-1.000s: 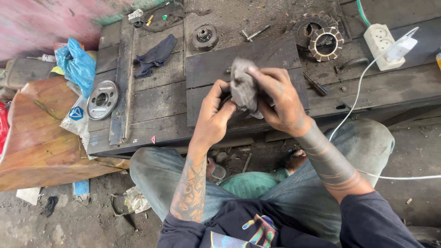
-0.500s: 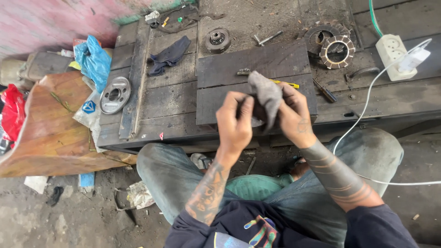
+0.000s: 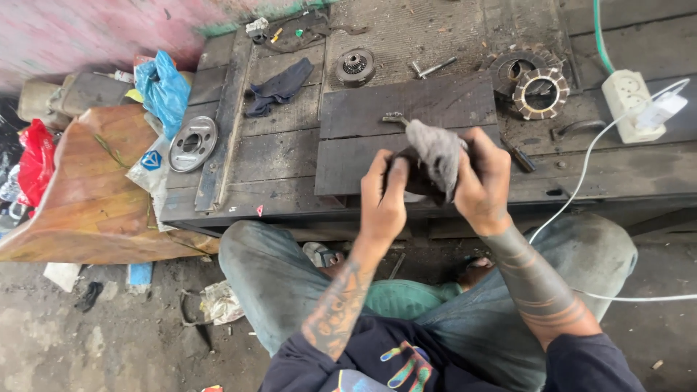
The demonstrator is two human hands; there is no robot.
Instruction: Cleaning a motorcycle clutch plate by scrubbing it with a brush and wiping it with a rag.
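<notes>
Seated low before a dark wooden workbench (image 3: 290, 174), a person holds a grey rag (image 3: 435, 152) wrapped around a dark part (image 3: 410, 178) just above the bench's front edge, over raised knees in worn jeans. Left hand (image 3: 383, 199) closes on the left side of the bundle, fingers curled over the top and thumb along the near side, pinching rag and part together; right hand (image 3: 485, 181) clamps the right side in the same way, with the loose end of the rag sticking up between the two hands. What the part is cannot be told, as the cloth and fingers hide most of it.

Behind the hands a thick dark plank (image 3: 363, 138) lies on the bench, with a small tool (image 3: 394, 118) resting on it just beyond the rag. Farther back sit a round gear-like piece (image 3: 354, 67), a bolt (image 3: 432, 69) and two ring-shaped motor parts (image 3: 539, 91) side by side. A dark cloth (image 3: 277, 87) lies to the left, and a flat metal disc (image 3: 192, 144) rests near the bench's left edge. A white power strip (image 3: 629, 105) with a plug (image 3: 661, 110) in it sits at the right, its white cable (image 3: 573, 196) running down past the person's knee. A blue plastic bag (image 3: 163, 87) and a red bag (image 3: 36, 163) lie by a brown board (image 3: 87, 203) on the left
</notes>
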